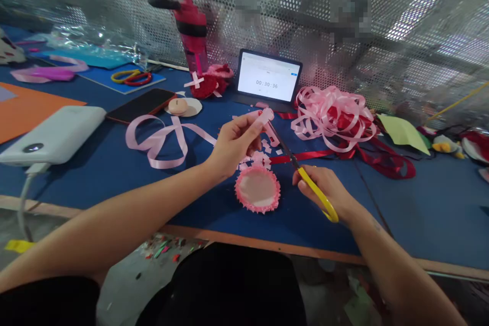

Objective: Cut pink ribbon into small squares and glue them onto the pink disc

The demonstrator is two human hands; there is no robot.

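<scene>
My left hand pinches the end of a pink ribbon, whose length loops across the table to the left. In my right hand is a pair of scissors with yellow handles. Its blades point up and left, close to the ribbon end by my left fingers; whether they touch it I cannot tell. Below the hands lies a round pale disc edged with ruffled pink trim. Small cut pink pieces are heaped just behind the disc.
A pile of pink ribbon lies at right, with red ribbon trailing from it. A tablet showing a timer stands behind. To the left are a phone, a white power bank, other scissors and a red tumbler.
</scene>
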